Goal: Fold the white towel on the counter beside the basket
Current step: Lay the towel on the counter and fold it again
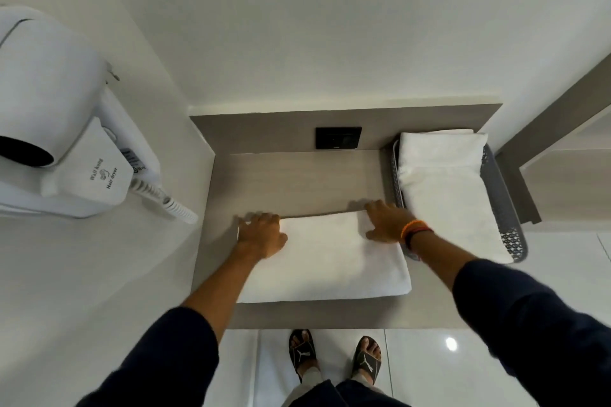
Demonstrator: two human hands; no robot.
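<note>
A white towel [325, 261] lies folded into a flat rectangle on the wood-grain counter [297, 182], just left of a grey perforated basket [502, 195]. My left hand [263, 235] rests palm down on the towel's far left corner, fingers spread. My right hand [386, 221] presses flat on the far right corner, close to the basket's wall. Neither hand grips the cloth. The towel's near edge lies close to the counter's front edge.
Another folded white towel [446, 188] fills the basket. A wall-hung white hair dryer [62, 129] with a coiled cord [168, 201] juts out at the left. A black wall socket [338, 137] sits behind the counter. My sandalled feet [334, 357] stand on glossy floor tiles below.
</note>
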